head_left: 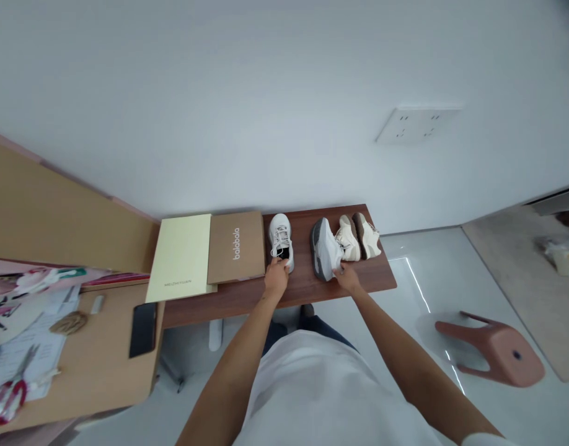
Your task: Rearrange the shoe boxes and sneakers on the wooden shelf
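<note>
On the brown wooden table stands a white sneaker (281, 234), upright with its toe toward the wall. My left hand (277, 277) grips it at the heel, fingers closed on its rim. A second white sneaker (328, 249) is tipped on its side, its grey sole facing left. My right hand (346, 277) is closed on the heel end of that sneaker. Just right of it lies a pair of cream shoes with brown soles, one cream shoe (348, 238) close beside the other cream shoe (369, 235).
A brown shoebox (235, 248) and a pale yellow box (180, 257) sit at the left of the wooden table (296, 291). A lower desk (103, 365) at left bears a black phone (143, 329) and red-handled scissors (10, 393). A pink stool (502, 353) stands right.
</note>
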`<act>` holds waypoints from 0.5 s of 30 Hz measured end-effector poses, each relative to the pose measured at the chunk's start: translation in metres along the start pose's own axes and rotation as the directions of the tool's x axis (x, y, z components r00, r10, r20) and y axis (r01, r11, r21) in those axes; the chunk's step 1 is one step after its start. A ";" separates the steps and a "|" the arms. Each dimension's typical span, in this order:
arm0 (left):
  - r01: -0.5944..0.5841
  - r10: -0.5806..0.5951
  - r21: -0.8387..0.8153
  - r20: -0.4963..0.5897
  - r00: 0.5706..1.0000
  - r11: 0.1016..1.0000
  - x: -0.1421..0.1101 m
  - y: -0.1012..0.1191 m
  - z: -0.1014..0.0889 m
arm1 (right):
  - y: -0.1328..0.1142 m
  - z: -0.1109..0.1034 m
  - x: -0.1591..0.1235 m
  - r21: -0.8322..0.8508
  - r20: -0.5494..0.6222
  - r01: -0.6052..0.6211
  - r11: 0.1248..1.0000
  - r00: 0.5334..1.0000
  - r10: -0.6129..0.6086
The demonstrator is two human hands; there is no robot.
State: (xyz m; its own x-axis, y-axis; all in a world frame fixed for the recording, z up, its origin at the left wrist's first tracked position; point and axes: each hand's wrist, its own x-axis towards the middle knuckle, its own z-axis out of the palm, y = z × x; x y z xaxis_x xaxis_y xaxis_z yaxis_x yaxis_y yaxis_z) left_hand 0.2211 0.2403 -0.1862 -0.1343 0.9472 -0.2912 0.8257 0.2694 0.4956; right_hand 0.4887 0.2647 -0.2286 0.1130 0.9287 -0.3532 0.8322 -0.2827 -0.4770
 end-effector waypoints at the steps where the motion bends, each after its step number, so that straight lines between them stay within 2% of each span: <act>1: 0.010 -0.010 -0.002 -0.006 1.000 1.000 -0.001 0.001 0.000 | -0.003 0.001 0.001 0.003 0.012 0.003 1.000 1.000 -0.003; 4: 0.018 -0.019 -0.013 -0.111 0.994 1.000 -0.010 0.008 0.005 | -0.016 0.002 0.002 0.034 0.057 0.026 0.999 0.998 -0.028; 7: -0.107 0.085 -0.102 -0.199 0.976 0.989 -0.021 0.022 0.023 | -0.033 0.000 -0.001 0.049 0.078 0.083 0.995 0.993 -0.086; 9: -0.192 0.157 -0.226 -0.164 0.974 0.955 -0.025 0.033 0.040 | -0.046 -0.003 -0.005 0.030 0.073 0.146 0.989 0.986 -0.147; 10: -0.190 0.155 -0.293 -0.137 0.978 0.937 -0.025 0.039 0.048 | -0.054 -0.005 -0.006 0.011 0.070 0.178 0.984 0.981 -0.179; 13: -0.073 0.048 -0.452 -0.067 0.997 0.889 -0.019 0.051 0.069 | -0.078 -0.012 -0.009 -0.091 0.071 0.223 0.970 0.973 -0.218; 15: -0.032 0.013 -0.520 -0.041 0.999 0.853 -0.010 0.054 0.076 | -0.094 -0.016 -0.008 -0.162 0.085 0.223 0.961 0.974 -0.211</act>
State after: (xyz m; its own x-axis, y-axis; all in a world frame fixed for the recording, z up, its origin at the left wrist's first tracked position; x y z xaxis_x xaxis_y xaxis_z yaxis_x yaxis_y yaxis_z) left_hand 0.3088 0.2320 -0.2181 -0.1464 0.9569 -0.2510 0.4237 0.2899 0.8581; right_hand 0.4181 0.2877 -0.1685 -0.1119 0.9438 -0.3111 0.9133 -0.0257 -0.4066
